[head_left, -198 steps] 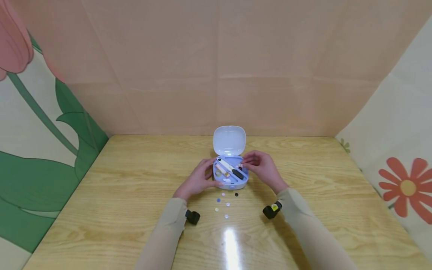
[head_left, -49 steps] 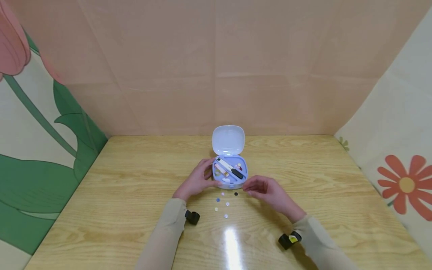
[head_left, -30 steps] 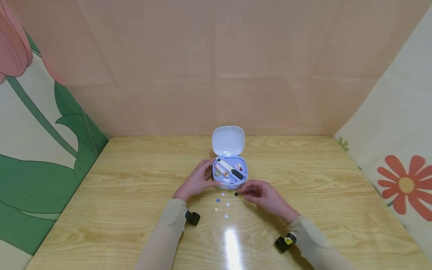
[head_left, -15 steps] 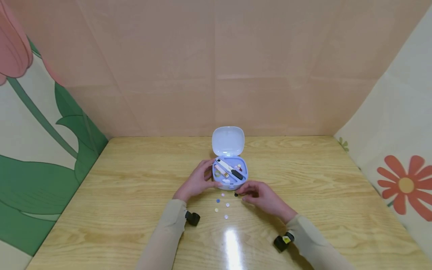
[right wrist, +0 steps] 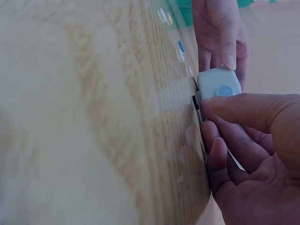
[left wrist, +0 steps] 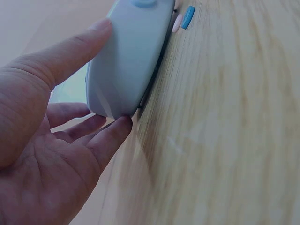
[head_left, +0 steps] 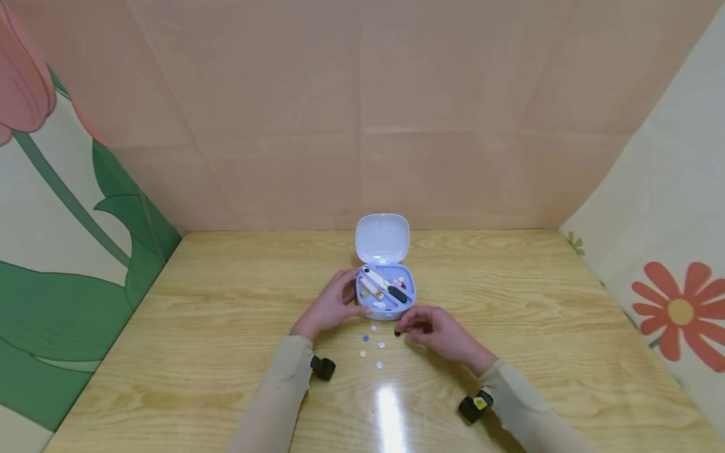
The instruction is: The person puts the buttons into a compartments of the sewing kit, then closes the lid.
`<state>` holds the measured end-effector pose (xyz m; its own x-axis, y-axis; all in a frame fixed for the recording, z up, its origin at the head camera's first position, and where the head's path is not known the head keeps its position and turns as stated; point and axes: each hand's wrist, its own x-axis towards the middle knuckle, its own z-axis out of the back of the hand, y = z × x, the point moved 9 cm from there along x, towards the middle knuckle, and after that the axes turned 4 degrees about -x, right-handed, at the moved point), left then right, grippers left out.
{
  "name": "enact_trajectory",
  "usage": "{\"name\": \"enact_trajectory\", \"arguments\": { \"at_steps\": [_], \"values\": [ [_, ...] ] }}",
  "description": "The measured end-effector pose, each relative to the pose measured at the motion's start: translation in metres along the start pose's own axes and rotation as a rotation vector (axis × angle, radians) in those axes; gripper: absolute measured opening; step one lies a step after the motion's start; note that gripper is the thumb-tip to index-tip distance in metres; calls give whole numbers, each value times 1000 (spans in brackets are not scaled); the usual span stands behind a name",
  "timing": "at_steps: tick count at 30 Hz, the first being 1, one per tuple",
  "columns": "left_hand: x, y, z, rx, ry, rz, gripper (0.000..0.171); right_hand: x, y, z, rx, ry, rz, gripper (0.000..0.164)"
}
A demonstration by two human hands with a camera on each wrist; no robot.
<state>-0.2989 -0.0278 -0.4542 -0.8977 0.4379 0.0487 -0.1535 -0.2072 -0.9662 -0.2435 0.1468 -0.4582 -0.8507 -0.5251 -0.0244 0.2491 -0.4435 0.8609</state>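
Black button [head_left: 397,334] against the right hand [head_left: 439,329] (loosely curved, thumb apart)

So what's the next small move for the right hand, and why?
Probably have the right hand bring its thumb in to pinch the black button: a fingertip is at the button, while in the head view the thumb looks apart from it. The left hand is holding the open box.

Wood-grain tbl [head_left: 226,296], open lt-blue case [head_left: 382,240], 4 pale btns [head_left: 382,345], 1 blue btn [head_left: 365,338], 1 black btn [head_left: 397,334] poss. touching tbl
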Motion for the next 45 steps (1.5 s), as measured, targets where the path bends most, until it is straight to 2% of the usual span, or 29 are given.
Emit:
{"name": "enact_trajectory", "arguments": {
  "at_steps": [9, 23, 27, 33, 35, 40, 45],
  "values": [
    [0, 0, 0, -2, 1, -9, 90, 1, -1, -1, -45, -36, -14, 22],
    [-1, -1, 1, -9, -10, -6, 89, 1, 5, -7, -31, 0, 1, 23],
    [-1, 0, 1, -12, -14, -2, 89, -1, 13, -8, -23, -2, -8, 23],
    [-1, -3, 1, -20, -16, -21, 88, -6, 40, -5, -8, -7, -4, 21],
    [-1, -3, 0, -18, -13, -24, 88, -5, 37, -6, -8, -12, 0, 21],
    [-1, -2, 0, -11, -6, -8, 88, 0, 13, -8, -24, -20, 10, 22],
    [-1, -3, -1, -29, 2, -26, 88, 2, 6, -9, -21, -21, 13, 22]
  ]
}}
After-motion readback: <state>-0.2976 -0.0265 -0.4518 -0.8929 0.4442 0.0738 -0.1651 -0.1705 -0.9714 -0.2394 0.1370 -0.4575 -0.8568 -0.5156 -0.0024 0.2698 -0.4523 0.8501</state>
